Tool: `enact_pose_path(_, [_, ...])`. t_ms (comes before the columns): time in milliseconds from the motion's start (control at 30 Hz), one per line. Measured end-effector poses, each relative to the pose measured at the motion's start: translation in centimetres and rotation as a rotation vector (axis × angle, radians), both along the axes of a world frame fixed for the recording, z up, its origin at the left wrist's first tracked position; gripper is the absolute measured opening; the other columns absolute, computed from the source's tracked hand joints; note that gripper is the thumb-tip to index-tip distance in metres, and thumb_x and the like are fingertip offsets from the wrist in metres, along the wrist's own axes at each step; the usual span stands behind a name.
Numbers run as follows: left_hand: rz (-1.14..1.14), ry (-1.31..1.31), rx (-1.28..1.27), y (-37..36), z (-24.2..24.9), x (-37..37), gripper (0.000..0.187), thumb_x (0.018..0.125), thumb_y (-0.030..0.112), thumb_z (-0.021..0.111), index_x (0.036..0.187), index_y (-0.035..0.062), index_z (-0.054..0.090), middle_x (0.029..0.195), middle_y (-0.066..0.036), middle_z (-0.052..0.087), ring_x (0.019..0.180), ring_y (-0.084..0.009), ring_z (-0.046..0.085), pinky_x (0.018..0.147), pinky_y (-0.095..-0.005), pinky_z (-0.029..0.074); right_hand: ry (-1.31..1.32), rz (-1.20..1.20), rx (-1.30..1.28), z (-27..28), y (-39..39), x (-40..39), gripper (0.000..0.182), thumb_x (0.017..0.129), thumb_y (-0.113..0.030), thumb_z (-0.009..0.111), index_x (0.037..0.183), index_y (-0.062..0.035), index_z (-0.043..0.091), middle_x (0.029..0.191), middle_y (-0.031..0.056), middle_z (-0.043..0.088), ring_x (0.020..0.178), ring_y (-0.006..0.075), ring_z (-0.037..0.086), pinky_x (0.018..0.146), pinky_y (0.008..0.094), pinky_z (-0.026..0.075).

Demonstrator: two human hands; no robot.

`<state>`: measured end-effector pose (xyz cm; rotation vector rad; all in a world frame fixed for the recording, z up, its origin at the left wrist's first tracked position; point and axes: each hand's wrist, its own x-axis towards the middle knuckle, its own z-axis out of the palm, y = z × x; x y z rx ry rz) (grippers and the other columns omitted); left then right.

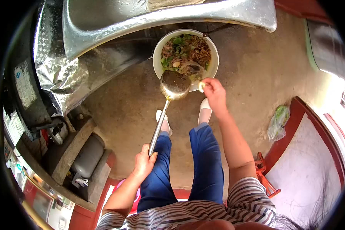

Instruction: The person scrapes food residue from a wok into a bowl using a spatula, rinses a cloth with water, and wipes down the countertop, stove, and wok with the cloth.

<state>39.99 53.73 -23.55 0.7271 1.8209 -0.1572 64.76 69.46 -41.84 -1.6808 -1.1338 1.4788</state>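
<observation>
My left hand [145, 163] is wrapped round the end of the long handle of a metal ladle [176, 89]. The ladle's wide bowl hangs over the near left rim of a white bucket [215, 63]. Inside the bucket lie green leaves and brown food scraps [186, 50], with a clear plastic piece [193, 70] near its front edge. At the bucket's near right side, my right hand [214, 92] has its fingers pinched on a small pale yellowish piece [201, 86].
A metal sink [172, 19] spans the top, above the bucket. Silver foil [61, 76] covers a surface at left, with a gas cylinder [89, 155] below. A plastic bag [278, 122] and an orange stool [261, 168] are at right. My feet stand just below the bucket.
</observation>
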Motion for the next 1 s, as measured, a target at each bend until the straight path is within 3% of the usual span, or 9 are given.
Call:
enact_pose_path(67, [-0.117,0.083,0.034,-0.5,-0.7,0.0,0.026,0.079,0.015,0.062,0.099,0.0108,0.046,0.064,-0.018,0.057,0.062,-0.0396,0.058,0.055,-0.0443,0.045,-0.05,0.162,0.067,3.2,0.0,-1.3,0.019,0.078,0.001,0.057,0.095,-0.0066,0.062,0.09,0.0066,0.057,0.074,0.0153,0.058,0.066,0.0268,0.047])
enact_pose_path(200, [-0.314,0.158,0.122,-0.1,-0.9,-0.1,0.026,0.079,0.016,0.062,0.101,0.0113,0.047,0.064,-0.018,0.058,0.062,-0.0386,0.059,0.054,-0.045,0.045,-0.114,0.331,0.277,4.7,-0.3,-4.1,0.019,0.077,-0.004,0.06,0.095,-0.0091,0.062,0.087,0.0105,0.055,0.077,0.0275,0.059,0.067,0.0338,0.049])
enact_pose_path(300, [-0.342,0.142,0.177,-1.0,-0.9,-1.4,0.026,0.079,0.015,0.061,0.101,0.0117,0.048,0.064,-0.018,0.058,0.061,-0.039,0.059,0.053,-0.0456,0.045,-0.154,0.254,0.284,0.3,0.9,-4.1,0.016,0.079,-0.006,0.057,0.094,-0.0083,0.063,0.088,0.0125,0.056,0.08,0.0304,0.058,0.071,0.0355,0.048])
enact_pose_path(367, [-0.441,0.173,0.226,-1.7,-1.1,-2.7,0.025,0.079,0.014,0.06,0.101,0.0115,0.049,0.063,-0.017,0.058,0.059,-0.0391,0.058,0.052,-0.0458,0.046,-0.248,0.323,0.243,-3.3,1.5,-3.4,0.015,0.081,-0.007,0.055,0.093,-0.0071,0.063,0.091,0.014,0.058,0.082,0.0306,0.059,0.073,0.0351,0.048])
enact_pose_path(433, [-0.464,0.184,0.254,-1.9,-1.4,-3.6,0.025,0.078,0.014,0.06,0.101,0.0108,0.048,0.063,-0.017,0.058,0.059,-0.0388,0.058,0.052,-0.0462,0.045,-0.184,0.285,-0.087,-5.2,2.0,-3.1,0.016,0.081,-0.007,0.054,0.094,-0.0059,0.063,0.093,0.0142,0.06,0.084,0.0284,0.06,0.074,0.0337,0.048])
enact_pose_path(567, [-0.533,0.232,0.275,-1.5,-1.9,-4.3,0.028,0.078,0.015,0.061,0.101,0.0093,0.047,0.063,-0.016,0.058,0.057,-0.0377,0.058,0.051,-0.0467,0.045,-0.098,0.175,-0.056,-2.3,2.7,-2.0,0.017,0.081,-0.007,0.054,0.096,-0.0051,0.063,0.095,0.0146,0.06,0.086,0.026,0.06,0.074,0.0325,0.048])
enact_pose_path(700, [-0.599,0.242,0.239,-0.2,-2.0,-3.7,0.029,0.078,0.014,0.061,0.102,0.0081,0.046,0.067,-0.016,0.059,0.058,-0.0367,0.058,0.053,-0.0456,0.046,-0.176,0.352,0.329,1.5,1.0,-3.4,0.014,0.08,-0.007,0.058,0.093,-0.0078,0.063,0.09,0.0107,0.058,0.081,0.0268,0.059,0.07,0.0339,0.049])
enact_pose_path(767, [-0.632,0.235,0.223,0.3,-1.9,-2.9,0.029,0.077,0.014,0.061,0.102,0.0081,0.046,0.069,-0.016,0.06,0.059,-0.0365,0.059,0.054,-0.0453,0.046,-0.112,0.432,0.324,3.5,0.5,-4.3,0.014,0.079,-0.007,0.059,0.092,-0.0081,0.062,0.087,0.0105,0.056,0.08,0.0271,0.058,0.069,0.0337,0.049])
enact_pose_path(1000, [-0.675,0.199,0.266,-0.2,-1.4,-3.5,0.03,0.075,0.013,0.061,0.102,0.0082,0.047,0.073,-0.015,0.06,0.062,-0.0359,0.059,0.055,-0.0449,0.046,-0.213,0.334,0.239,-2.4,2.3,-3.9,0.016,0.081,-0.01,0.054,0.093,-0.0061,0.063,0.091,0.0153,0.058,0.082,0.0335,0.057,0.072,0.039,0.047])
